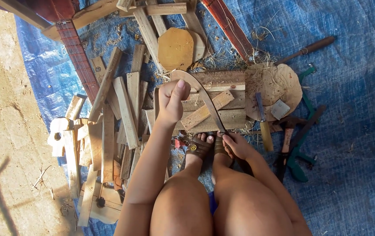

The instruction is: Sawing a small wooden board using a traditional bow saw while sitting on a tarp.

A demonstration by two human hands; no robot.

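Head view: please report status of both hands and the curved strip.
Left hand and right hand grip curved wooden strip at its ends. Wood board beneath. Wood scraps around.

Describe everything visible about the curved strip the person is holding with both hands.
The curved strip is a thin, arched band, pale wood at its upper end and darker, greyish toward the lower end. It arcs over a slatted wooden board. The left hand grips its upper end in a fist; the right hand pinches its lower tip near the sandalled feet.

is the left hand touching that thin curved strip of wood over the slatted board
Touching. The head view shows the left hand closed in a fist around the upper end of the thin curved wooden strip, thumb up, with no gap between them.
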